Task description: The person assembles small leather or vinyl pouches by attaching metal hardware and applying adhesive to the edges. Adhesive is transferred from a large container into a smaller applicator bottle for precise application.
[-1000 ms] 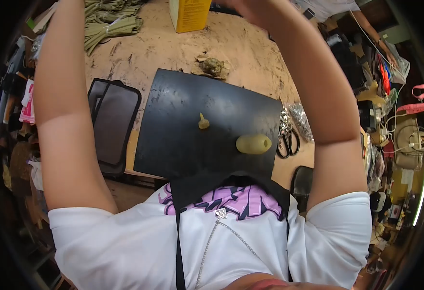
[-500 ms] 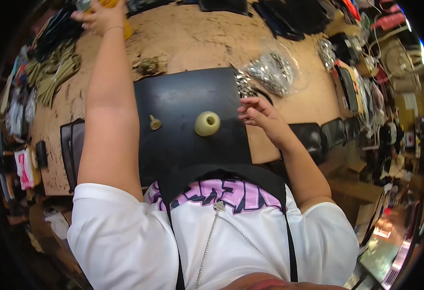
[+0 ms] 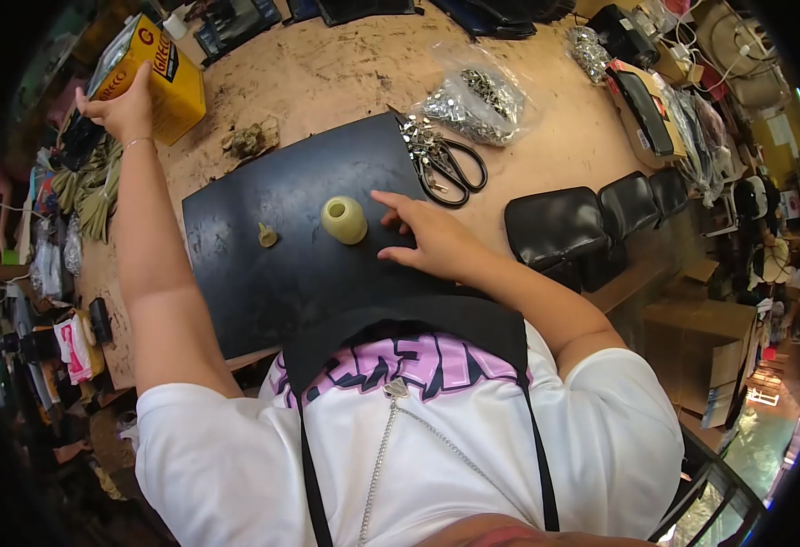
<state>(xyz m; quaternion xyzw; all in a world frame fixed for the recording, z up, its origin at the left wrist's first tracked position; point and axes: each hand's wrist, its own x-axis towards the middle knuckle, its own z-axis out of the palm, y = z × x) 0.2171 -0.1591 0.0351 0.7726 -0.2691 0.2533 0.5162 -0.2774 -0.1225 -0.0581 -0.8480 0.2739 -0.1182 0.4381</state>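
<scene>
We find the right hand [image 3: 432, 242], fingers spread, just right of the yellow cap [image 3: 344, 220]; left hand [image 3: 126, 108] grips the far-left yellow tin [image 3: 154, 77].

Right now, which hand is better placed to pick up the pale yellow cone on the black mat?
Probably the right hand: it lies open on the black mat beside the pale yellow cone. The left hand is far off, gripping the yellow can.

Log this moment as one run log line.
left hand: gripping yellow can | right hand: flat on black mat, beside yellow cone | scissors: untouched
</scene>
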